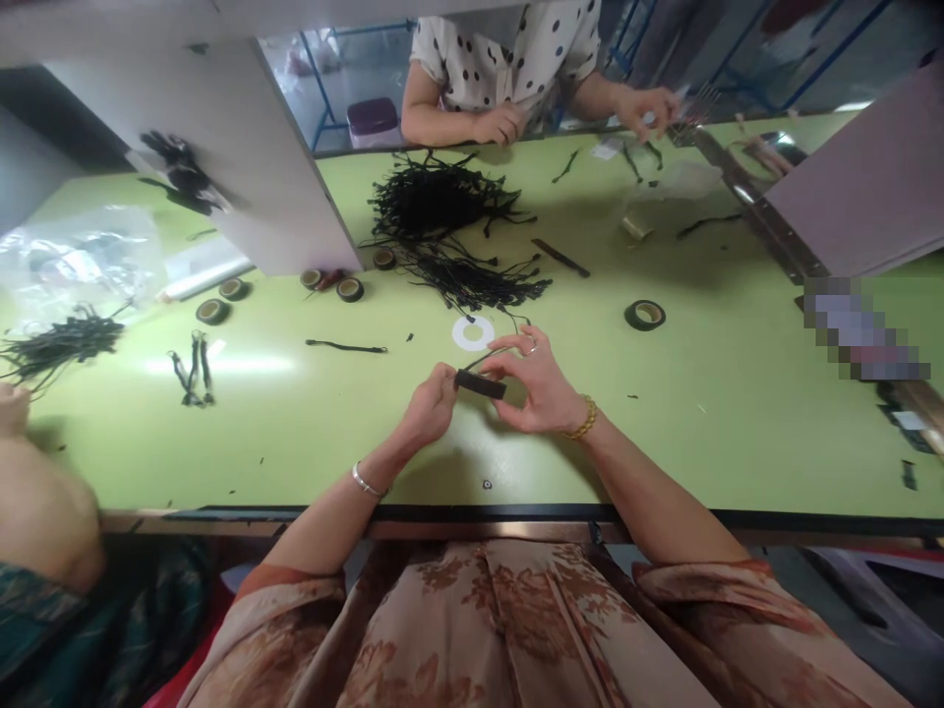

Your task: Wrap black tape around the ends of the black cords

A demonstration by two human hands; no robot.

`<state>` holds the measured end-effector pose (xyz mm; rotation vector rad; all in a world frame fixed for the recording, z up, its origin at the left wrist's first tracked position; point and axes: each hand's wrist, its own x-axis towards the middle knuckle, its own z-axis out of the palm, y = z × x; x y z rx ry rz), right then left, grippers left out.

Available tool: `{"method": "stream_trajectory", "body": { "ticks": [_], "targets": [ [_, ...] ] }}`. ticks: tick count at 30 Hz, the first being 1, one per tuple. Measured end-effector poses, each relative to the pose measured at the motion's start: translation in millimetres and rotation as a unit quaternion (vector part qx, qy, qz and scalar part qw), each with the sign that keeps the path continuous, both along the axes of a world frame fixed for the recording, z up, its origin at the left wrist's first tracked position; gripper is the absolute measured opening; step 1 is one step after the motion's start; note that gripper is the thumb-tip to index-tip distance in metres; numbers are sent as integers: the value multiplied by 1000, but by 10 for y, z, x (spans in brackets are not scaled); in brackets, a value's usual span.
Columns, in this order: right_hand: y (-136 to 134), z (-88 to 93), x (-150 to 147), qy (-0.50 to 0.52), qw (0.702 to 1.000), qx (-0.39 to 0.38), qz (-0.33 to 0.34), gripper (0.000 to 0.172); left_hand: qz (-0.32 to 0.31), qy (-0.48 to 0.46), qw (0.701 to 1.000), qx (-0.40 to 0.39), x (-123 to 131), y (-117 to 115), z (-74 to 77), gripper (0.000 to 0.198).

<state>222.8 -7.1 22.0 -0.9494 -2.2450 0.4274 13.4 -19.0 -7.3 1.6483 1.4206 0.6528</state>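
Between my two hands, above the green table, is what looks like a roll of black tape (481, 383) turned edge-on. My left hand (432, 405) is closed at the roll's left end, pinching a thin black cable (483, 358) whose gripped end is hidden by the fingers. My right hand (537, 383) curls around the roll's right side, thumb below and fingers above. The cable runs up past these fingers. Just beyond my hands lies a white ring (473, 333) on the tabletop. A heap of loose black cables (479, 278) sits farther off.
A larger cable pile (435, 197) lies at the back, near a co-worker's hand (501, 124). Another tape roll (645, 315) rests to the right. A single cable (346, 346) lies left. A white partition (295, 187) rises at the left; another person's arm (44, 501) reaches in.
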Motion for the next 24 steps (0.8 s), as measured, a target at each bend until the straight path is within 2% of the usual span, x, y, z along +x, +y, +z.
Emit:
{"method": "stream_trajectory", "body": {
  "ticks": [2,5,7,9,14,16,19,21,24],
  "targets": [
    [-25,-61,-66,-36,999,26,-28,34,10,-62,998,-26,-22,40,-37,16],
    [-64,-144,-159,-83,994,37,-54,37,20,-56,998,9,-64,88,-53,14],
    [-84,-182,-205,-105,993,22,-55,39,24,-33,998,39,-92,105,-57,11],
    [-97,-201,-235,-113,992,1,-55,41,20,-40,999,28,-106,107,-61,11],
    [-89,-179,-247,-75,994,-53,-56,30,55,-67,996,21,-57,67,-6,18],
    [-80,-161,-241,-62,993,-78,-61,35,51,-74,996,19,-28,46,33,22],
    [-80,-152,-243,-10,985,-162,-64,48,28,-83,996,-1,-9,27,60,23],
    [-87,-163,-255,66,967,-240,-59,46,24,-79,996,16,-17,20,57,24],
    [-85,-203,-288,204,922,-323,-69,37,34,-45,996,73,-44,7,47,26]
  ]
}}
